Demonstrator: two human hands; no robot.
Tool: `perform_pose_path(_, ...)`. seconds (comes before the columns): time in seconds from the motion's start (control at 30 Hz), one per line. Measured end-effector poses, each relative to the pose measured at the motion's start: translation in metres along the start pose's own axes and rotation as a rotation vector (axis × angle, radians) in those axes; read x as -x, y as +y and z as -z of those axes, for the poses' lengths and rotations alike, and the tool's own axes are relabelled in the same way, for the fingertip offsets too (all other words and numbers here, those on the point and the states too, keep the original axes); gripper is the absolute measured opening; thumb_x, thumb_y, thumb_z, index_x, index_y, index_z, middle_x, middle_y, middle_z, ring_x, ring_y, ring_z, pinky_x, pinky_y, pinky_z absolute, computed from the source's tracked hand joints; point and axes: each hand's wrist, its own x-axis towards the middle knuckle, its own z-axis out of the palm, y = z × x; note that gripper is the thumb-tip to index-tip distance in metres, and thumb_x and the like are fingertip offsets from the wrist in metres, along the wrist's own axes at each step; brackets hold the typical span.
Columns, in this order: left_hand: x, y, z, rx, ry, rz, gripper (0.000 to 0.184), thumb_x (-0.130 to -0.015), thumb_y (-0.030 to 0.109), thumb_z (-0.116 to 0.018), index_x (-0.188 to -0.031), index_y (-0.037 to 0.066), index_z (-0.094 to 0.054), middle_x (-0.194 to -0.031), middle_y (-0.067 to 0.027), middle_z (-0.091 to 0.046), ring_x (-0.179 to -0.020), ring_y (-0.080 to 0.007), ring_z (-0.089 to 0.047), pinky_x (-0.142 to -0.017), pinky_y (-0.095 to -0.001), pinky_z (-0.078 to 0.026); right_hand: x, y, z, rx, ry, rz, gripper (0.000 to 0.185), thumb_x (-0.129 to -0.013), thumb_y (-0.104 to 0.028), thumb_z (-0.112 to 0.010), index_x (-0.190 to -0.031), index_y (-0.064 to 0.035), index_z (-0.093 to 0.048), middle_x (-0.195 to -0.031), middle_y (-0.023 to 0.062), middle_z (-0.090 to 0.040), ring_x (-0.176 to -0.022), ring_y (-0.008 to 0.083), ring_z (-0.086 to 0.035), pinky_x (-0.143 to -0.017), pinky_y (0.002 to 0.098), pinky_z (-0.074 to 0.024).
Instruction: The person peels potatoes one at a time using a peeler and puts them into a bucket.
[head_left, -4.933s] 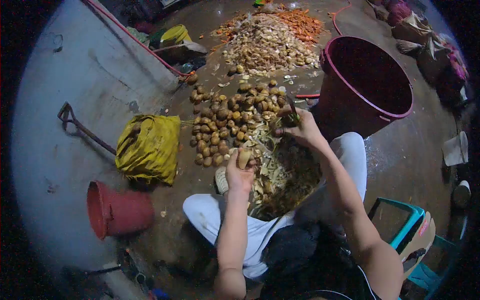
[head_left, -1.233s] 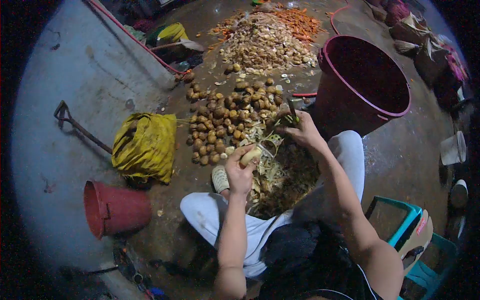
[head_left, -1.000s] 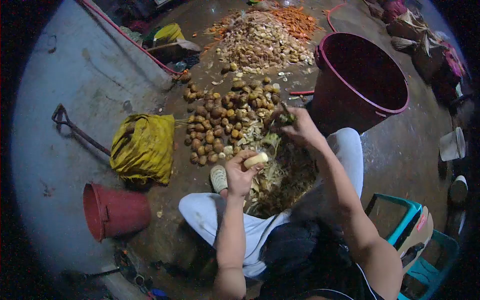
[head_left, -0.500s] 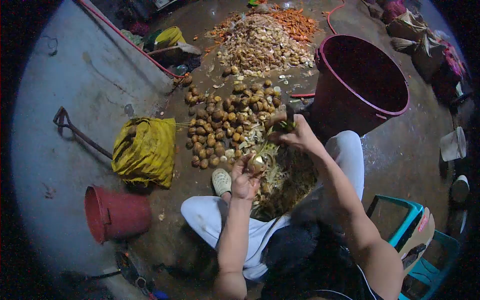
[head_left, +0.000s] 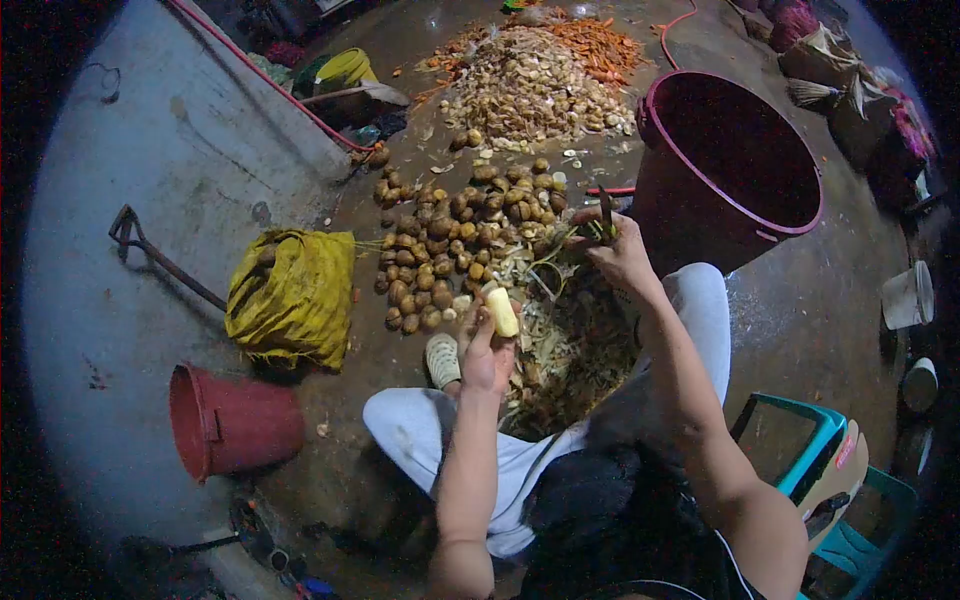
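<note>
My left hand is closed around a pale yellow peeled vegetable, roughly cylindrical; its exact kind does not show. To the upper right, my right hand grips a dark-bladed knife pointing upward, its handle hidden by the fingers. A few thin peel strips hang near the knife hand, apart from the vegetable. Below both hands lies a heap of pale and brownish peelings between my legs. Several round brown vegetables are spread on the floor just beyond my left hand.
A large dark-red tub stands right of my knife hand. Farther back lie pale cut pieces and orange pieces. At left are a yellow sack and a red bucket; a teal stool is at right.
The vegetable in my left hand has turned, showing its long pale side instead of its end. My right hand has shifted slightly right, and the knife blade now points upward.
</note>
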Motion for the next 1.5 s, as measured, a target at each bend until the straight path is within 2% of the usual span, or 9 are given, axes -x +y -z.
perform_pose_path(0.43,-0.006,0.013,-0.005,0.007,-0.134,0.109,0.039,-0.095,0.015,-0.056,-0.131,0.002,-0.05,-0.112,-0.0185,-0.063,-0.092,-0.024,-0.066,-0.075,-0.0372,-0.058,0.007,-0.005,0.018,0.082,0.036,0.008,0.024,-0.078,-0.002,-0.073,-0.1,0.001,-0.064,-0.089,0.0036,-0.068,-0.084,0.0086,-0.06,-0.076,0.0264,-0.0496)
perform_pose_path(0.6,-0.025,-0.021,-0.001,-0.46,-0.014,0.077,0.036,-0.095,0.019,-0.054,-0.128,0.004,-0.055,-0.111,-0.0102,-0.065,-0.097,-0.018,-0.062,-0.086,-0.0311,-0.05,0.011,-0.022,0.039,-0.121,0.068,-0.177,0.039,-0.072,0.003,-0.072,-0.11,0.0008,-0.064,-0.096,0.0078,-0.07,-0.089,0.0129,-0.063,-0.085,0.0294,-0.0493)
perform_pose_path(0.77,-0.073,-0.081,-0.02,-0.868,-0.208,0.362,0.035,-0.092,0.011,-0.059,-0.125,0.003,-0.057,-0.114,-0.0051,-0.063,-0.106,-0.0119,-0.057,-0.092,-0.0278,-0.045,0.016,-0.036,0.093,-0.283,0.115,-0.049,0.021,-0.082,-0.004,-0.064,-0.103,-0.0013,-0.062,-0.088,0.0007,-0.061,-0.076,0.0085,-0.058,-0.069,0.0252,-0.0493)
perform_pose_path(0.83,-0.106,-0.12,-0.059,-0.741,-0.284,0.23,0.036,-0.09,0.009,-0.063,-0.124,0.001,-0.057,-0.113,-0.0058,-0.064,-0.104,-0.0114,-0.057,-0.09,-0.0272,-0.046,0.025,-0.027,0.11,-0.454,0.18,-0.039,0.031,-0.081,-0.016,-0.073,-0.106,-0.0022,-0.062,-0.11,0.0043,-0.062,-0.099,0.0143,-0.058,-0.089,0.0292,-0.0459)
perform_pose_path(0.93,-0.157,-0.144,-0.172,-0.883,-0.467,-0.153,0.034,-0.088,0.014,-0.066,-0.119,0.001,-0.059,-0.104,-0.0091,-0.066,-0.093,-0.0151,-0.062,-0.081,-0.0293,-0.05,0.033,0.011,0.138,-0.606,0.172,0.007,0.046,-0.081,-0.034,-0.075,-0.111,-0.0036,-0.06,-0.114,0.0039,-0.058,-0.095,0.0142,-0.058,-0.086,0.0281,-0.0468)
perform_pose_path(1.03,-0.194,-0.168,-0.26,-1.132,-0.502,-0.737,0.025,-0.077,0.012,-0.066,-0.1,0.001,-0.066,-0.095,-0.019,-0.065,-0.092,-0.0348,-0.062,-0.084,-0.043,-0.049,0.038,0.021,0.148,-0.628,0.221,0.001,0.032,-0.09,-0.022,-0.065,-0.115,-0.0067,-0.053,-0.092,0.0064,-0.06,-0.066,0.0124,-0.057,-0.051,0.0231,-0.0484)
perform_pose_path(1.23,-0.243,-0.269,-0.26,-1.833,-0.745,-0.725,0.019,-0.082,0.019,-0.058,-0.087,0.004,-0.069,-0.095,-0.0128,-0.064,-0.1,-0.0303,-0.053,-0.091,-0.046,-0.037,0.045,0.024,0.163,-0.86,0.403,-0.147,0.023,-0.091,-0.015,-0.059,-0.112,-0.0081,-0.053,-0.084,0.0076,-0.056,-0.054,0.0107,-0.05,-0.042,0.0216,-0.0415)
perform_pose_path(1.4,-0.197,-0.228,-0.232,-1.496,-0.673,-0.477,0.03,-0.081,0.025,-0.063,-0.1,0.003,-0.065,-0.124,-0.0225,-0.051,-0.121,-0.0398,-0.042,-0.101,-0.0514,-0.035,0.065,0.057,0.182,-0.357,0.424,-0.226,0.024,-0.09,-0.015,-0.062,-0.111,-0.0077,-0.053,-0.087,0.0083,-0.057,-0.056,0.01,-0.049,-0.043,0.0226,-0.0409)
perform_pose_path(1.5,-0.195,-0.228,-0.173,-1.197,-0.547,-0.798,0.049,-0.075,0.016,-0.07,-0.12,0.004,-0.055,-0.137,-0.0245,-0.038,-0.128,-0.0415,-0.036,-0.107,-0.052,-0.028,0.063,0.051,0.178,-0.295,0.36,-0.227,0.033,-0.087,-0.021,-0.069,-0.112,-0.0082,-0.052,-0.094,0.0076,-0.057,-0.061,0.0098,-0.05,-0.047,0.0217,-0.0416)
